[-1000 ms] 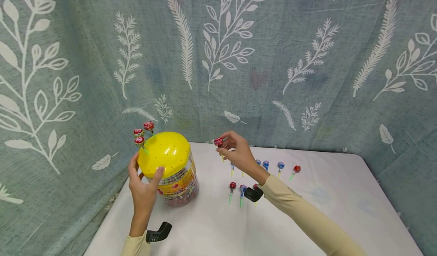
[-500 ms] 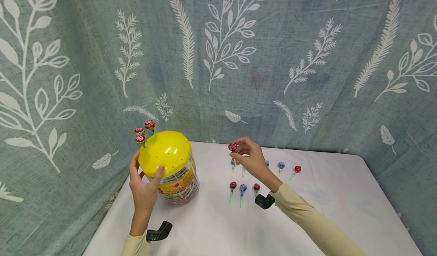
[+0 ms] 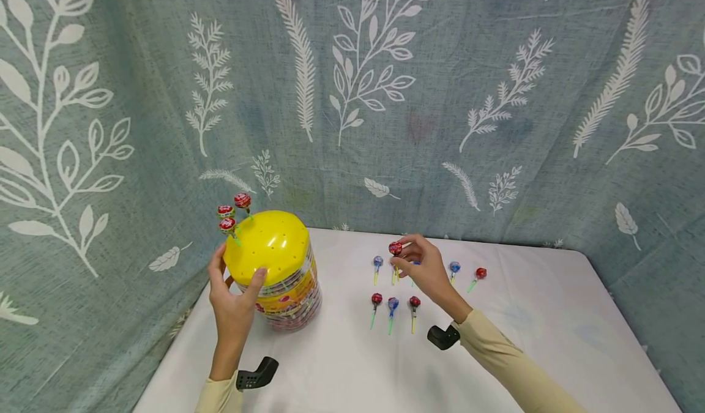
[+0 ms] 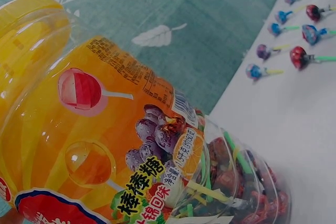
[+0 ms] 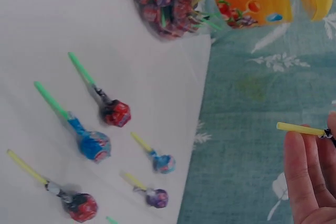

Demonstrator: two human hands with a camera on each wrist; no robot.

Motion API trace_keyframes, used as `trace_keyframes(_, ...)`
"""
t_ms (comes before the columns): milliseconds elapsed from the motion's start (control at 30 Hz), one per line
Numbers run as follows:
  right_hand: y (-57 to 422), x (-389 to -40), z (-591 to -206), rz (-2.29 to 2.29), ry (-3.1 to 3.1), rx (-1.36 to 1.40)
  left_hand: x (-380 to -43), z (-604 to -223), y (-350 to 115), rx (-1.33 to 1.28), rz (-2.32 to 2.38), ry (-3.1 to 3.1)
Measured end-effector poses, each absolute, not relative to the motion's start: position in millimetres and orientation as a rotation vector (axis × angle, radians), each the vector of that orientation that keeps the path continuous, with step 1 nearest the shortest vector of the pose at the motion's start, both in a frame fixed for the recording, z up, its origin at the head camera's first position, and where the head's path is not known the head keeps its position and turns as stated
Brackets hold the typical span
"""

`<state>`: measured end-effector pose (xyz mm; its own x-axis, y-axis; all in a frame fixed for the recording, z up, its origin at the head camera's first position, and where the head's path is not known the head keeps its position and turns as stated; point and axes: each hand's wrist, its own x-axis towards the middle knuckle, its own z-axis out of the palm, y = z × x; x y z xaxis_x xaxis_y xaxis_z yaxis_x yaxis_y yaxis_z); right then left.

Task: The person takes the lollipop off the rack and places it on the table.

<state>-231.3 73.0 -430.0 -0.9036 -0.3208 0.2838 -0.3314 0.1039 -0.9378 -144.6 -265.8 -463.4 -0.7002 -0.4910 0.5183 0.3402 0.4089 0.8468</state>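
Note:
A clear lollipop jar (image 3: 289,303) with a yellow dotted lid (image 3: 267,251) stands at the left of the table. My left hand (image 3: 234,309) grips it near the top, thumb on the front of the lid and fingers round the far left side. Three red lollipops (image 3: 242,200) stick up from the lid's left edge. To the right, my right hand (image 3: 429,272) pinches a red-wrapped lollipop (image 3: 395,248), held upright over the back row on the table. Its yellow stick (image 5: 300,128) shows beyond the fingertips in the right wrist view.
In front of the right hand lie a red lollipop (image 3: 376,299), a blue one (image 3: 393,303) and another red one (image 3: 415,302). The back row includes blue lollipops (image 3: 454,267) and a red one (image 3: 481,273), partly hidden by the hand. A leaf-patterned curtain (image 3: 418,174) hangs behind the white table (image 3: 540,327).
My right hand has moved right and lower with the red lollipop, away from the jar and over the back row. The left hand stays on the jar.

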Motion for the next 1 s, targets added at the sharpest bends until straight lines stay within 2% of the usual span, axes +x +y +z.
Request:
trace_keyframes(267,90,-236,-466,1.975,-2.372,0.518,-145,-463,-265,0.126,-1.377,-1.902)
trace_keyframes(1000,124,-221,-517,1.987,-2.451,0.197,-139,-453,-259,0.145,-1.395,-1.901)
